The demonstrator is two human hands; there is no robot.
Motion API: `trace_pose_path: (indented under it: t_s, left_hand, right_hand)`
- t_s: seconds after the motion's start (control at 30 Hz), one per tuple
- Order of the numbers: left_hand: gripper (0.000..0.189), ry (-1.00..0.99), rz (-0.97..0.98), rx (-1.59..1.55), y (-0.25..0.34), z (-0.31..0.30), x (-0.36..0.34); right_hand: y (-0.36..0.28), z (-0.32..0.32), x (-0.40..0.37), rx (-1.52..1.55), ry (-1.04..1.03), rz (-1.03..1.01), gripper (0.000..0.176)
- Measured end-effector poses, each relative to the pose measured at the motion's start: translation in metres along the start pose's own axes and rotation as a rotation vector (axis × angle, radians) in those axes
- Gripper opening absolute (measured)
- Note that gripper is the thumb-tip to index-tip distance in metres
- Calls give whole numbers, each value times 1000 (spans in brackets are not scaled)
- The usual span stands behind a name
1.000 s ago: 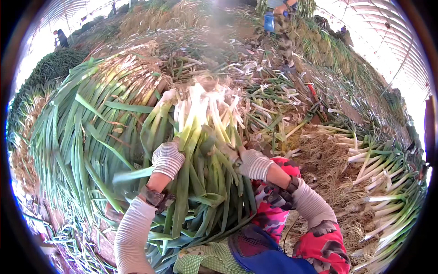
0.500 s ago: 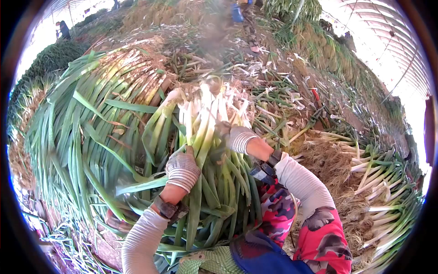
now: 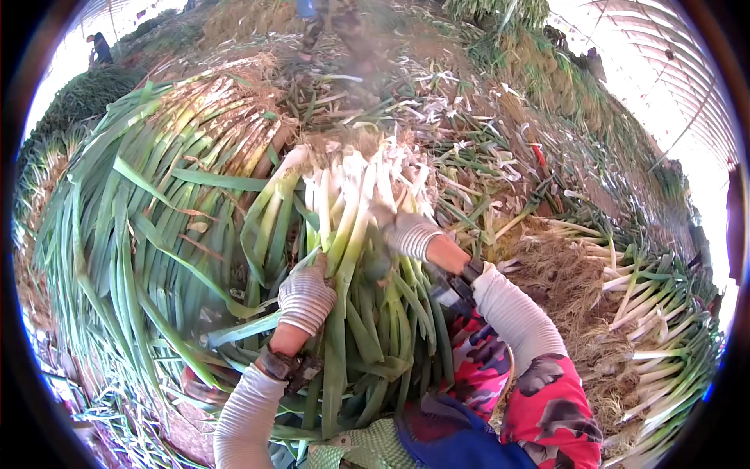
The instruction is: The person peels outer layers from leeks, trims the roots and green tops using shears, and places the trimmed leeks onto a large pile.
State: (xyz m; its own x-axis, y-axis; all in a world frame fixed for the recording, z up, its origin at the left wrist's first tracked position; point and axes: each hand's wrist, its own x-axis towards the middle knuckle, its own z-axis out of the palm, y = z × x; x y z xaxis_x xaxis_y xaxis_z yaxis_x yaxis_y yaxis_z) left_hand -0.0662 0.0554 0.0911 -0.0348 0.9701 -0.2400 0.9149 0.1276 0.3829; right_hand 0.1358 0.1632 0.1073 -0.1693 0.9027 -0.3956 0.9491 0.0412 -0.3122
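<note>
A bunch of leeks [image 3: 359, 203] lies in front of me, white shanks and roots pointing away, green leaves toward my lap. My left hand [image 3: 307, 298], in a striped glove, is closed at the left side of the bunch, its fingers around a leek where white turns to green. My right hand [image 3: 412, 234], also gloved, is over the right side of the shanks. Its fingertips are smeared by motion, so I cannot see whether they grip anything. Dark bands sit on both wrists.
A large pile of leeks [image 3: 133, 219] spreads at my left. More leeks with dry roots [image 3: 648, 344] lie in a row at my right. Trimmed scraps [image 3: 484, 156] litter the ground ahead. Blurred legs of a person [image 3: 344, 31] show at the top, and another person [image 3: 100, 50] stands far left.
My left hand has shifted slightly down and left. The right hand stays over the shanks, more blurred. The person ahead has moved left.
</note>
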Motion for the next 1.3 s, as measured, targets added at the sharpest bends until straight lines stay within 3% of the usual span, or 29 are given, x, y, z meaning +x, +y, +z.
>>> trace_pose_path:
  t_s: [0.1,0.2,0.27,0.33,0.4,0.43,0.53,0.67,0.8,0.83,0.97,1.07,1.13,1.2,1.23,1.3]
  left_hand:
    - [52,46,10,-40,-1,-1,-4]
    - [51,41,32,-101,-5,-1,-6]
    - [51,83,121,-165,-17,8,-6]
    - [52,85,182,-200,-23,6,-22]
    - [52,38,197,-180,-27,-5,-48]
    - [52,28,237,-178,-33,-8,-58]
    - [54,5,193,-361,-62,1,-70]
    - [54,-112,68,-113,-21,-20,-52]
    - [63,-36,83,258,44,-12,-17]
    - [65,-49,84,341,49,-5,-3]
    - [71,-159,-68,226,45,10,40]
    - [68,-60,-63,-43,27,-25,18]
    - [72,41,13,-323,-6,-62,12]
    - [72,71,51,-912,0,-109,-24]
    - [69,20,3,-1095,-19,-118,-18]
    - [63,32,-87,-833,-36,-124,-21]
  right_hand:
    - [8,-9,-30,121,-44,97,48]
    - [16,17,-48,5,-30,-70,47]
    - [14,-1,-78,190,107,-9,42]
    - [33,15,-82,21,186,-27,39]
    - [39,32,-110,95,-123,-231,34]
    - [48,49,-115,53,38,-336,32]
    - [90,52,-98,204,274,41,38]
    - [109,65,-113,247,293,46,49]
    - [169,77,-81,4,313,100,42]
    - [157,64,-98,81,319,229,37]
    - [199,103,-43,-221,100,158,37]
    - [154,106,-49,-206,625,191,41]
    - [103,59,-72,133,473,-156,47]
    - [81,67,-50,302,404,-179,45]
    - [70,74,-38,244,436,-133,43]
    - [58,86,-17,111,500,-42,41]
